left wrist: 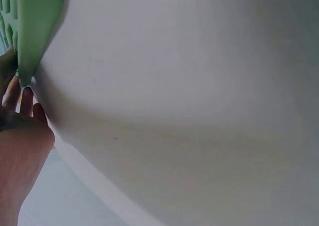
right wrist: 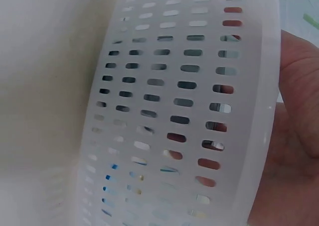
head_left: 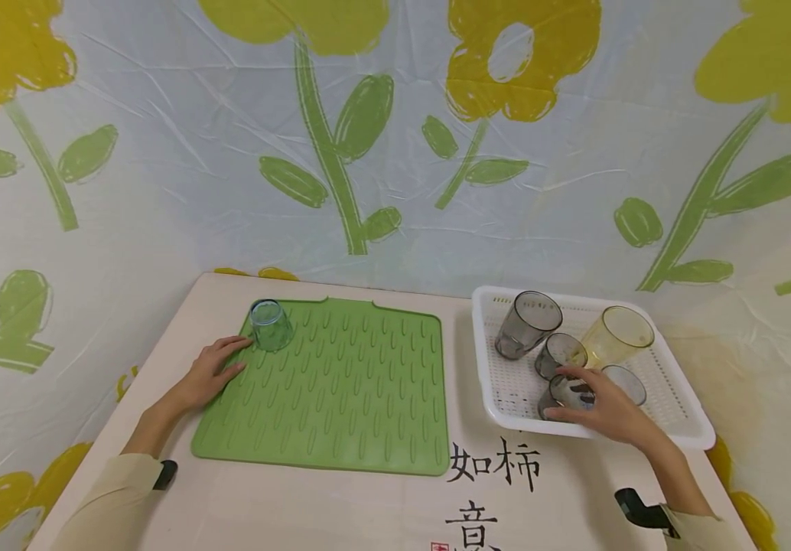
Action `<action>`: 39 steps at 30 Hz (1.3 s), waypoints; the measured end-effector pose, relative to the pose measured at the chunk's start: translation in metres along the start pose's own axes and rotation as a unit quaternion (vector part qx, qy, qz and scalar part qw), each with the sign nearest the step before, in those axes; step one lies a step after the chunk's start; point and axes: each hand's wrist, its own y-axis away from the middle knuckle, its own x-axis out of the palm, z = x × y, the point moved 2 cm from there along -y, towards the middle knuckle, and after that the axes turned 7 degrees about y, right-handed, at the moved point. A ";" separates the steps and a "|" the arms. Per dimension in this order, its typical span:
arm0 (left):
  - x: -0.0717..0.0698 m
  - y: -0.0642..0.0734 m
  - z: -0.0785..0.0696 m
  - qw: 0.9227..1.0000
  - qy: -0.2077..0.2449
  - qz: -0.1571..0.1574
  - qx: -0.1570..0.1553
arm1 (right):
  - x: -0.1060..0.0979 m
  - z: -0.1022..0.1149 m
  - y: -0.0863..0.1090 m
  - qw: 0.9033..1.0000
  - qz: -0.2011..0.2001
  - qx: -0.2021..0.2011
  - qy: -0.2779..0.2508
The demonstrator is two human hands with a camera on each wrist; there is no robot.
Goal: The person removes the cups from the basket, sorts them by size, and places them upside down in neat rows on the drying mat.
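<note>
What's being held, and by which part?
Right hand spans the front gray glass around its rim; actual grip can't be told. Left hand, beside green mat: no visible hold.

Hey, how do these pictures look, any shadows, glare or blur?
Head view: bright, fairly crisp outlines on the green mat, pale glints along creases in the flowered sheet, soft shadow beside the white basket; left wrist view: dimmer, a broad soft shadow across the tabletop, darkening toward the right edge; right wrist view: grayish, with soft detail on the right hand.
</note>
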 end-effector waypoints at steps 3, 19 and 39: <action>0.001 0.000 0.001 1.000 0.002 0.004 -0.007 | 0.000 0.000 -0.001 0.999 0.027 0.009 -0.018; 0.000 0.001 -0.001 1.000 0.005 0.002 -0.004 | 0.004 -0.006 -0.004 0.988 0.083 0.059 -0.112; -0.006 0.000 -0.027 0.998 0.003 -0.022 -0.061 | -0.002 0.014 0.005 0.947 -0.059 0.023 -0.315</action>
